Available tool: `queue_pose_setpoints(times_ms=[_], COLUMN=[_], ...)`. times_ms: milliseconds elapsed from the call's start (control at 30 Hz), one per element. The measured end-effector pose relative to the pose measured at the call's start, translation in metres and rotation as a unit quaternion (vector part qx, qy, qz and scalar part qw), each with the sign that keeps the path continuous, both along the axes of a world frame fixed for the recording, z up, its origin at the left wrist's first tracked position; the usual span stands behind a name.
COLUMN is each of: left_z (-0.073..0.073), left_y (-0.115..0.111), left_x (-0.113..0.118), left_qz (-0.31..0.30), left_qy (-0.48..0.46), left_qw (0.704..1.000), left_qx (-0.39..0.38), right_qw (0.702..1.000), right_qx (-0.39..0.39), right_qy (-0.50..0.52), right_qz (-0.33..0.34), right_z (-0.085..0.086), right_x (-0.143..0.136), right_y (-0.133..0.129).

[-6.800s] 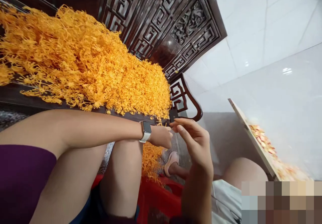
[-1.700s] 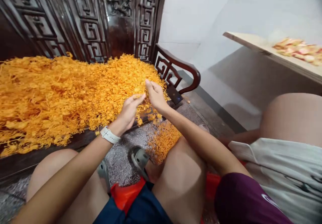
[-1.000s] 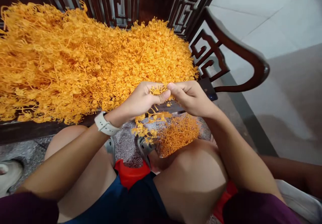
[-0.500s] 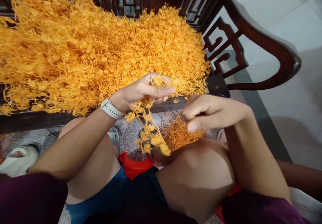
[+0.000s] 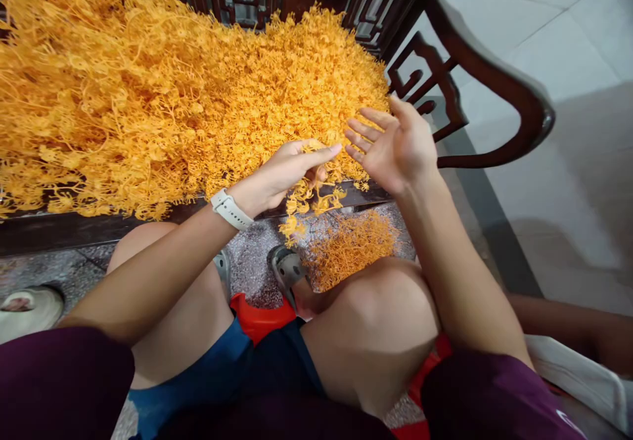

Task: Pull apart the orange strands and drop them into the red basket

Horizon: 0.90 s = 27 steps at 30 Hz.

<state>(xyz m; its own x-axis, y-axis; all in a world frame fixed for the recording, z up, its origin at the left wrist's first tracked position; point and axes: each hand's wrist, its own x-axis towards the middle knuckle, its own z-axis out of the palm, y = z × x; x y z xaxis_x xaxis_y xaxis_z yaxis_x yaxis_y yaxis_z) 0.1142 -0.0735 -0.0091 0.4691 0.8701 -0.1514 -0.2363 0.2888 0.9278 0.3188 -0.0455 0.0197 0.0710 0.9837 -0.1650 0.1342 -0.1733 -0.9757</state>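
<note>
My left hand (image 5: 291, 169), with a pale watch band (image 5: 231, 209) at the wrist, is at the front edge of the bench. Its fingers curl round an orange plastic-looking sprig (image 5: 297, 212), thumb stretched to the right. Thin stems and flower-like tips of the sprig dangle below the fingers; the part inside the grip is hidden. To the right, my right hand (image 5: 395, 146) is turned palm up, fingers spread, with nothing in it. Its fingertips are close to the left thumb. Behind both hands lies a big heap of similar orange sprigs (image 5: 173, 103).
The heap covers a dark wooden bench (image 5: 64, 234) with a carved back and a curved armrest (image 5: 524, 110) at right. On the speckled floor between bench and knees lies a pile of thin orange stems (image 5: 353, 249). A red plastic seat (image 5: 262, 318) shows between my legs.
My right hand has gone from a closed fist to open and palm up, moving up toward the heap. My left hand still holds the sprig, which hangs higher and shorter. The view has shifted slightly.
</note>
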Motion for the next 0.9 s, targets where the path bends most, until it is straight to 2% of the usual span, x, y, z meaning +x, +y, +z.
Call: queue_pose_setpoints(times_ms=[100, 233, 400, 533, 667, 733, 833, 900], left_z=[0.0, 0.001, 0.008, 0.01, 0.004, 0.002, 0.0, -0.001], left_y=[-0.001, 0.004, 0.013, 0.016, 0.022, 0.026, 0.025, 0.022], left_x=[0.003, 0.001, -0.009, -0.011, -0.011, -0.012, -0.012, -0.01], left_qz=[-0.004, 0.058, 0.105, 0.129, 0.221, 0.245, 0.24, 0.214], left_qy=[-0.034, -0.036, -0.026, -0.018, 0.017, 0.033, 0.044, 0.041], left_qw=[0.999, 0.996, 0.994, 0.991, 0.968, 0.959, 0.959, 0.967], left_qx=[-0.035, -0.061, -0.028, 0.028, 0.115, 0.138, 0.142, 0.131], right_qw=[0.997, 0.99, 0.974, 0.965, 0.963, 0.962, 0.961, 0.962], right_qx=[0.017, -0.003, 0.062, 0.116, 0.135, 0.137, 0.139, 0.143], right_qy=[0.016, 0.011, -0.046, -0.068, -0.067, -0.068, -0.054, -0.035], right_qz=[0.071, 0.143, 0.213, 0.225, 0.224, 0.227, 0.231, 0.231], right_z=[-0.005, -0.01, -0.013, -0.013, -0.008, -0.004, -0.002, -0.003], right_x=[-0.011, -0.024, -0.035, -0.039, -0.046, -0.051, -0.058, -0.062], right_y=[-0.008, -0.016, -0.021, -0.019, -0.022, -0.025, -0.028, -0.028])
